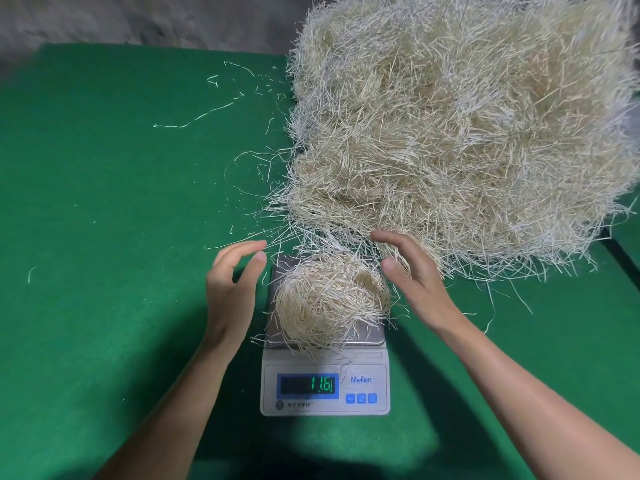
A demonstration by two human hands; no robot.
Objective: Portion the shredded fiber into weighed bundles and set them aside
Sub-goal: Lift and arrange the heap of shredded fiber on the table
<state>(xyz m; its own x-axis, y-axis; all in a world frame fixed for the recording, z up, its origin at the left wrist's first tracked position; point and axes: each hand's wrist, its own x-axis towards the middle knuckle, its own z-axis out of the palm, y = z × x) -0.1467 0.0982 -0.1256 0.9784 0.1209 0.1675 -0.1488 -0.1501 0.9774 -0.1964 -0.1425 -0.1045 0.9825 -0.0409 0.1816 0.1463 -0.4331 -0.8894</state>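
A small round bundle of pale shredded fiber [329, 303] lies on the steel pan of a white digital scale [325, 389], whose green display shows lit digits. My left hand [232, 289] hovers just left of the bundle, fingers relaxed and slightly curved, holding nothing. My right hand [412, 275] hovers just right of it, fingers spread, also holding nothing. Neither hand touches the bundle. A very large heap of the same fiber [460, 123] fills the upper right, its lower fringe reaching the back of the scale.
The green felt tabletop [104, 237] stretches to the left, with loose fiber strands [194, 119] scattered over it. A grey wall [138, 19] runs behind the table. A dark table edge [623, 261] shows at the right.
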